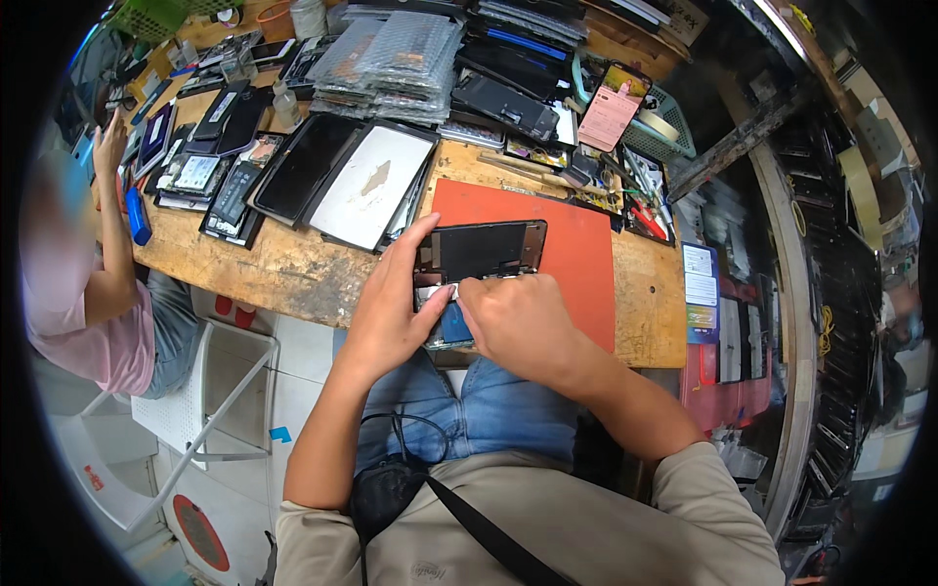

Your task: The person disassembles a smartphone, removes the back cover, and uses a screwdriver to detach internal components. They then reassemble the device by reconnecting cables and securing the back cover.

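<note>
An opened phone (449, 327) is held above a worker's lap at a wooden bench's (653, 322) edge, its dark screen (477, 251) raised at twelve o'clock. It looks light and stiff, probably slick, with a fragile screen and bare insides; the side edges seem safest to grip. The left hand (391, 303), half curled, clasps its left side, the phone toward two o'clock. The right hand (520, 314) is bunched, the phone at ten o'clock; whether its hidden fingertips pinch anything, I cannot tell.

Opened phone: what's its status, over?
Left hand holds opened phone by its left side. Right hand at its inside, grip unclear. In the way: right hand, partly covering it.
</note>
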A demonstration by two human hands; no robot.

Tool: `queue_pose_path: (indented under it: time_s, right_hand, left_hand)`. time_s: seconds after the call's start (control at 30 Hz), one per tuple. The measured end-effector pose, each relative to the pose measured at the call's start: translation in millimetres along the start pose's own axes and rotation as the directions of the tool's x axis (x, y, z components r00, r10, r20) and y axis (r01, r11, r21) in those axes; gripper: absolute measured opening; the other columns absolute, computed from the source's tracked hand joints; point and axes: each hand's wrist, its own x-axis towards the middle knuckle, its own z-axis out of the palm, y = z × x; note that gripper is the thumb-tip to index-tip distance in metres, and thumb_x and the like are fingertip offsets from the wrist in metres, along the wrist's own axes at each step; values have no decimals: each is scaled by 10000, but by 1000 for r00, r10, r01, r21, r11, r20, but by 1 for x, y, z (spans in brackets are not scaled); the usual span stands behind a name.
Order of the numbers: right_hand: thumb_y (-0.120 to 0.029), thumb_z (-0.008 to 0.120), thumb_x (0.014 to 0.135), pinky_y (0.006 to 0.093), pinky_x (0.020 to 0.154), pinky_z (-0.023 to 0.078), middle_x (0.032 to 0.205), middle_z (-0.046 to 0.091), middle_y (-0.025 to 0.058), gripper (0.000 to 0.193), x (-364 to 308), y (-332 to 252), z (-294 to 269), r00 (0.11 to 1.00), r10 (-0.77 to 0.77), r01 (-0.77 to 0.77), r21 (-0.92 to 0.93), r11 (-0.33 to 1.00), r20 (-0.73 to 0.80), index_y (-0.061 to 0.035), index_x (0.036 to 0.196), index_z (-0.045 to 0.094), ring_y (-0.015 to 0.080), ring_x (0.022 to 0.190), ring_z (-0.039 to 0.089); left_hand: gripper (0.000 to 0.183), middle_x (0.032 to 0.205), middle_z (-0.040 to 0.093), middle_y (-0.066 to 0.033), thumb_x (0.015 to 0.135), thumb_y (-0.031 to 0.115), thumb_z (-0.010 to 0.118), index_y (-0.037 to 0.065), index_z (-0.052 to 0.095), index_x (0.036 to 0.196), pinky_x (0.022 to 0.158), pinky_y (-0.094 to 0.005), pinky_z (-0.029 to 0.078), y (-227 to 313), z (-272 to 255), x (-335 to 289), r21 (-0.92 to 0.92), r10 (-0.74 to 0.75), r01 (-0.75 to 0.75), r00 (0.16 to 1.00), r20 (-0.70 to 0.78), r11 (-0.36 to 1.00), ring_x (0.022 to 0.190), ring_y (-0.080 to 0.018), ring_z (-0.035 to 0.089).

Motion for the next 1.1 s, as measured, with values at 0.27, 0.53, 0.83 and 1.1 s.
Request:
queue_pose_path:
  time_s: [0.27, 0.53, 0.83, 1.1]
  right_hand:
    - [-86, 742, 808, 377, 560, 592, 761, 773, 149, 114, 17, -26, -8, 977, 98, -62, -185, 981, 189, -20, 888, 695, 267, 664, 787]
    - [-102, 733, 820, 353, 548, 585, 723, 764, 125, 84, 21, -42, -5, 984, 113, -73, -267, 961, 138, -36, 857, 696, 256, 640, 783]
    - [-146, 716, 880, 371, 527, 575, 680, 740, 126, 109, 19, -36, -3, 983, 146, -116, -242, 963, 109, -45, 851, 687, 257, 603, 766]
    - [-234, 742, 924, 396, 517, 553, 658, 721, 116, 205, 17, -27, 2, 989, 129, -113, -184, 976, 78, -63, 840, 666, 261, 561, 737]
  left_hand:
    - [726, 1388, 613, -263, 912, -6, 717, 92, 423, 1569, 1064, -502, 500, -5, -3, 0, 5, 70, -70, 998, 3, 998, 1257, -456, 621]
    - [693, 1432, 604, -229, 920, -18, 675, 72, 429, 1562, 1072, -513, 500, -12, -3, -1, 28, 140, -140, 990, 1, 990, 1273, -455, 610]
    - [687, 1365, 642, -218, 906, -15, 660, 74, 430, 1548, 1026, -536, 514, -6, -1, 1, 21, 121, -121, 993, 16, 992, 1230, -450, 627]
    - [680, 1446, 599, -239, 935, -4, 657, 96, 413, 1562, 1049, -507, 515, -8, -5, -1, 14, 52, -52, 998, 46, 999, 1273, -462, 631]
